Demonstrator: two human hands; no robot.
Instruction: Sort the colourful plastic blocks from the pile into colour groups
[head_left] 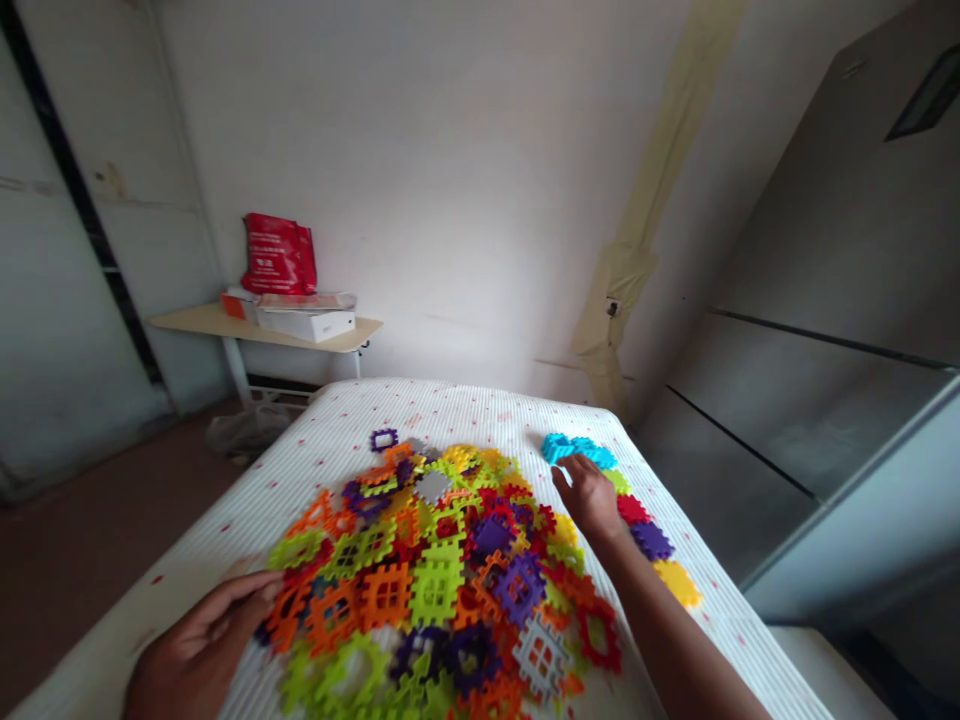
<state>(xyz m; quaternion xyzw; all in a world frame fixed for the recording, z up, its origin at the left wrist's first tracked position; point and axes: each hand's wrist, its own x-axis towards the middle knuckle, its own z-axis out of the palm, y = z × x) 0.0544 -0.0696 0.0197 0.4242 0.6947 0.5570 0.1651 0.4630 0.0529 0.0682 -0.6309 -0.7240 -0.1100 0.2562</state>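
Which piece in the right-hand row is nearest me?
The yellow piece, at the near end; the purple, red, lime and blue ones lie beyond.

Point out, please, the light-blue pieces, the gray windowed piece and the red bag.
Light-blue pieces (579,446): head view, upper surface.
Gray windowed piece (541,655): head view, crossbar centre.
Red bag (272,256): head view, printed front.

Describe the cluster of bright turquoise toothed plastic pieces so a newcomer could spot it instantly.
Find the white striped cloth with red specks, front and centre. Near its far right corner, by the right hand, sits the cluster of bright turquoise toothed plastic pieces. Its colour sets it apart from the lime-green toothed plastic piece just nearer the camera.
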